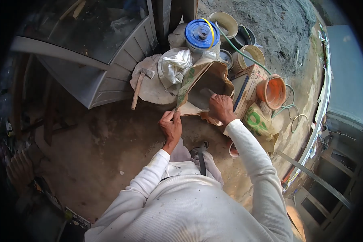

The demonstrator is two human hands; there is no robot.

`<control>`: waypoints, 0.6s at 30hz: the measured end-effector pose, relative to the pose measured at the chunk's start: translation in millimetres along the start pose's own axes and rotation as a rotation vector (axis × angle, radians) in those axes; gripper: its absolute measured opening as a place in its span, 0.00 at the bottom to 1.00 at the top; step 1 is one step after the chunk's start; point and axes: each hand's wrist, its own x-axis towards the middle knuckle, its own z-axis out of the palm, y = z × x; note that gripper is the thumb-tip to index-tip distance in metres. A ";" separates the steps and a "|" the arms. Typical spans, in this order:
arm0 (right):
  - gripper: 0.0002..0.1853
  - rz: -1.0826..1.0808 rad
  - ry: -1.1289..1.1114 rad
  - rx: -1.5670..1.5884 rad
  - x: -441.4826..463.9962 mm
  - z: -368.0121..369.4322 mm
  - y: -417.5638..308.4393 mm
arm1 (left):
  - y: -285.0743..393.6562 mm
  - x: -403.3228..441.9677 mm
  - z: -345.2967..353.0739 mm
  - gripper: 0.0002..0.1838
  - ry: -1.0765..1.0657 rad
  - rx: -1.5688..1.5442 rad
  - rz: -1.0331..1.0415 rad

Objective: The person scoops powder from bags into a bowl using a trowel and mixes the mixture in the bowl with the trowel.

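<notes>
Two bare hands work at an open paper bag (186, 87) that stands upright on the ground in front of the person, with grey powder (198, 99) inside. The left hand (172, 126) has its grip pinched on the near corner of the bag's mouth; the right hand (222, 108) is clenched around a tool (207, 92), its end reaching in over the powder (trowel or scoop, too little shows to tell). A hammer (139, 85) lies to the left, clear of both hands. The step appears to be working the powder with the tool; the next move seems to call for a steady, wide-open mouth and a level tool.
</notes>
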 end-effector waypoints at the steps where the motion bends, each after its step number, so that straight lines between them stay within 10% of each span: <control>1: 0.06 0.022 -0.024 -0.063 15.3 15.2 -0.5 | -1.7 2.7 0.8 0.12 0.009 -0.013 0.031; 18: 0.24 0.237 -0.378 0.303 98.8 142.7 22.7 | 3.8 14.2 -2.6 0.11 0.075 -0.074 -0.080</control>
